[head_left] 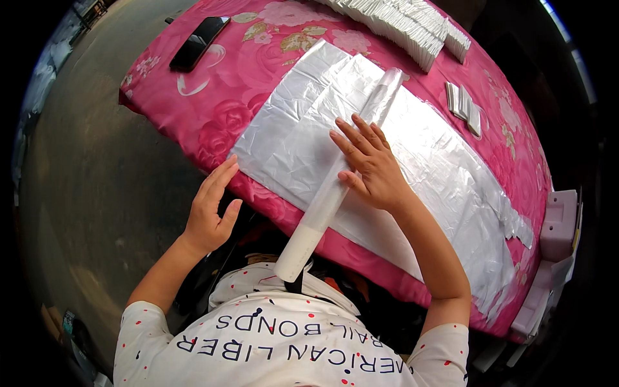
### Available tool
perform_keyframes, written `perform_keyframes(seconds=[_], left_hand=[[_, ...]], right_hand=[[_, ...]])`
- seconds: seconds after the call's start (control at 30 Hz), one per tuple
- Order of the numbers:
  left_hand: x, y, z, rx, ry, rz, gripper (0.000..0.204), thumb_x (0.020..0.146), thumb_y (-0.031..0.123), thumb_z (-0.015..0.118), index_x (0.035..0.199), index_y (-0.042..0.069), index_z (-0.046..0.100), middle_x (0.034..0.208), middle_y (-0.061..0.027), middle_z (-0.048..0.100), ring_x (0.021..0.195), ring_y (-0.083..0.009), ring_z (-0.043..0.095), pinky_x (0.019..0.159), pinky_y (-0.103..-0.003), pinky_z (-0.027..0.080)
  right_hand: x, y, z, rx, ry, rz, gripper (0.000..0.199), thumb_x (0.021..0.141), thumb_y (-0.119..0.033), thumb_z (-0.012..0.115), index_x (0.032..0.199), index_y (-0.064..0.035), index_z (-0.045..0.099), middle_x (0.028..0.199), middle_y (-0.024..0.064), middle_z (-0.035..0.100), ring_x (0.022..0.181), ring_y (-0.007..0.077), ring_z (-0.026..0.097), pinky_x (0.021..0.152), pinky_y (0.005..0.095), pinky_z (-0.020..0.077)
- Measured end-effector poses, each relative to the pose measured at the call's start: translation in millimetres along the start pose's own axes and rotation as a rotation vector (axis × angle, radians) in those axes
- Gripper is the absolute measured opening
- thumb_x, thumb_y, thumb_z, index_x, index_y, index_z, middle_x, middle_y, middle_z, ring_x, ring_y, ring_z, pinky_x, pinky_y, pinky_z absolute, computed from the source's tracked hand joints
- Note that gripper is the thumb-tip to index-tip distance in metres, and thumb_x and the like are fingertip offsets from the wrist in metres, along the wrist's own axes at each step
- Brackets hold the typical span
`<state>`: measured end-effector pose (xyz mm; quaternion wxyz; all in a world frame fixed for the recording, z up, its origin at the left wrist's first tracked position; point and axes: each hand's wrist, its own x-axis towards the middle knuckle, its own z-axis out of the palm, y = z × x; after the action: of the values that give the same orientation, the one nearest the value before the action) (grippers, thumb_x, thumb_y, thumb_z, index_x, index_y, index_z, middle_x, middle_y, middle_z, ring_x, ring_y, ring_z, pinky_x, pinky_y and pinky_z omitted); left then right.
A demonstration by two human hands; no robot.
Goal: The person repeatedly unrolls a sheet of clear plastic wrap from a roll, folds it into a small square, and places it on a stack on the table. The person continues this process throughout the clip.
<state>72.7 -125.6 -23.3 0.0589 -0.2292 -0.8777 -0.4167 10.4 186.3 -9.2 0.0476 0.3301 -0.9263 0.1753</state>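
A stack of shiny, translucent plastic sheets (290, 129) lies spread across the table, its surface creased. Slantwise over it rests a long pale tube (316, 216) with clear film around its far part; its near end juts past the table's front edge toward my body. My right hand (371, 164) lies on the tube about midway, fingers stretched and a little apart, thumb out to the side. At the table's front left edge is my left hand (213, 206), its fingers straight and thumb apart. Its fingertips reach the near left corner of the sheets; whether they touch is unclear.
A pink flowered cloth (225, 122) covers the table. A dark phone (200, 44) lies at the far left. Rows of folded white packets (400, 26) stand at the back, with a few smaller ones (463, 108) nearer. Pale pink plastic bins (558, 226) stand off the right edge.
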Motion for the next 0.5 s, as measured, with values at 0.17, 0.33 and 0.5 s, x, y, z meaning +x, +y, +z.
perform_keyframes(seconds=[0.17,0.33,0.5], left_hand=[[2.7,12.3,0.7,-0.051,-0.033,-0.039,0.052,0.082,0.014,0.057,0.128,-0.004,0.041,0.120,-0.0205,0.049,0.106,-0.0312,0.052,0.094,-0.038,0.040],[8.5,41.3,-2.5,0.007,-0.207,-0.339,0.067,0.075,0.024,0.069,0.127,-0.007,0.039,0.109,-0.0181,0.051,0.090,-0.0278,0.056,0.080,-0.036,0.047],[9.8,41.1,3.3,-0.093,-0.311,-0.322,0.068,0.073,0.019,0.071,0.129,-0.003,0.040,0.105,-0.0161,0.055,0.089,-0.0247,0.058,0.080,-0.034,0.047]], right_hand=[[79.4,-22.6,29.5,-0.061,-0.032,-0.008,0.047,0.086,-0.031,0.048,0.127,-0.0095,0.050,0.136,0.0094,0.045,0.133,0.0317,0.029,0.110,0.0460,0.0178],[122.9,-46.9,58.9,-0.050,0.346,0.311,0.045,0.080,-0.018,0.053,0.122,-0.0015,0.051,0.131,0.0172,0.047,0.132,0.0338,0.029,0.109,0.0446,0.0194],[120.9,-50.8,68.9,0.323,0.619,0.639,0.077,0.074,-0.006,0.051,0.139,0.0075,0.014,0.142,0.0316,0.013,0.137,0.0384,0.008,0.110,0.0472,0.0132]])
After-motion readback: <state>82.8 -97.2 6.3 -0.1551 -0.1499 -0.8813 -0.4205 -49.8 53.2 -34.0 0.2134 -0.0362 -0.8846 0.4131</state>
